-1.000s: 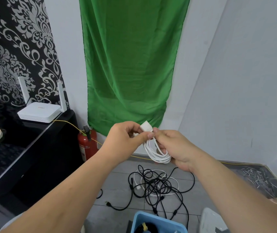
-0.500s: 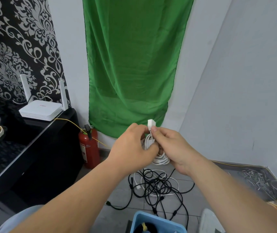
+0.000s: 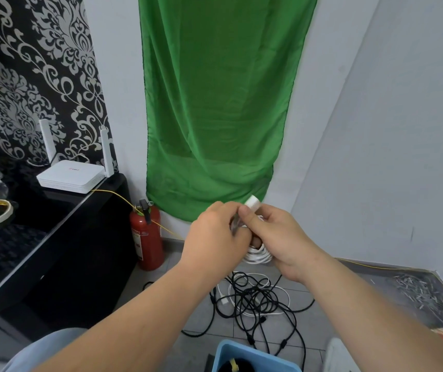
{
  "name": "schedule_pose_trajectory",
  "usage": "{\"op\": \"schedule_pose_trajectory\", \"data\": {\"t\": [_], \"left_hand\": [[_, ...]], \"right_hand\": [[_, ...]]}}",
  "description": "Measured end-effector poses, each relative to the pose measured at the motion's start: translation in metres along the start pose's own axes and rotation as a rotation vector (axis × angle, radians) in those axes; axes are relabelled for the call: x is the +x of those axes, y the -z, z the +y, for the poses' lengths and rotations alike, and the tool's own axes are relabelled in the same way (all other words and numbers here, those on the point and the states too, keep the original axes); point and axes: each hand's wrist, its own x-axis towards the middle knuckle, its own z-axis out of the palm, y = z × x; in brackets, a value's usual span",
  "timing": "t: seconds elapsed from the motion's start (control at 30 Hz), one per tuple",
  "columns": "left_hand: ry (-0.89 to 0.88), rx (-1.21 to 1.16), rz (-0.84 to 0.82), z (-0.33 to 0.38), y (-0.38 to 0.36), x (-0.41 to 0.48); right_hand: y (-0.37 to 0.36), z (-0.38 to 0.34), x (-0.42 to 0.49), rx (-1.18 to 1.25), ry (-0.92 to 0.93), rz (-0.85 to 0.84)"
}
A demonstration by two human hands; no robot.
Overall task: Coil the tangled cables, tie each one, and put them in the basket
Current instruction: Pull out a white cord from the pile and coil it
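Grip: left hand [image 3: 215, 234] and right hand [image 3: 279, 237] are pinching the white cable coil [image 3: 258, 257], boxy plug [image 3: 252, 203] poking above. Thin black tangle [image 3: 258, 299] is lying below.

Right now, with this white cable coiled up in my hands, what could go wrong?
1. The left hand and right hand both grip the white coil in mid-air; if either loosens during tying, the loops may spring apart.
2. The tangled cables lie on the floor beneath, so a dropped coil could snag in them again.
3. The blue basket is only partly in view, so a blind toss might miss.
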Motion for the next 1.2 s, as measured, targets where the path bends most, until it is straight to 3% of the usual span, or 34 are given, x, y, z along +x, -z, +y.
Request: {"op": "schedule_pose_trajectory", "data": {"t": [0.13, 0.3, 0.4, 0.57, 0.8, 0.87, 0.97, 1.07, 1.2], "left_hand": [[-0.037, 0.046, 0.003, -0.003, -0.005, -0.001], [0.105, -0.076, 0.014, 0.001, -0.007, -0.002], [0.226, -0.067, -0.097, 0.006, -0.013, -0.003], [0.313, -0.279, -0.25, 0.004, -0.014, 0.0], [0.323, -0.284, -0.259, -0.001, -0.014, -0.005], [0.378, -0.33, -0.279, 0.0, -0.012, -0.005], [0.454, -0.361, -0.342, -0.004, -0.006, -0.006], [0.415, -0.369, -0.34, -0.006, -0.003, -0.005], [0.269, -0.307, -0.38, -0.007, 0.006, -0.004]], "right_hand": [[0.002, -0.001, 0.0, -0.013, -0.009, 0.027], [-0.003, 0.001, 0.001, -0.064, 0.016, 0.104], [-0.004, 0.0, 0.002, -0.042, 0.019, 0.085], [0.001, -0.003, -0.001, 0.047, -0.061, 0.041], [0.007, 0.011, 0.008, -0.101, -0.12, 0.073], [0.008, 0.012, 0.01, -0.052, -0.158, 0.034], [0.01, 0.011, 0.008, -0.248, -0.138, -0.069], [0.007, 0.013, 0.005, -0.388, -0.172, -0.147], [0.002, 0.01, 0.004, -0.362, -0.167, -0.195]]}}
